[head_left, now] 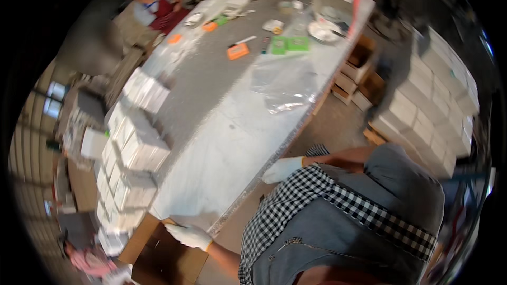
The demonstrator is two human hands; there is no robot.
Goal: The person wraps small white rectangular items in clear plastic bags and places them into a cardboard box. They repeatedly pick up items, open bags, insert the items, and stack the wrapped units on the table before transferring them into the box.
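My left hand (189,236), in a white glove, is closed on the upper edge of an open cardboard box (177,264) at the near left corner of the table. The inside of the box is dark, so its contents cannot be made out. My right hand (283,169), also gloved in white, rests on the long near edge of the table (219,153), its fingers stretched out and holding nothing I can see. Closest to the box stand stacked white packs (134,192) along the table's left side.
A clear plastic bag (285,82), green boxes (289,45) and an orange box (238,51) lie farther up the table. A bowl (325,30) is near a red-and-white carton (338,0). White stacks (422,111) stand at right. Another person (156,8) sits far left.
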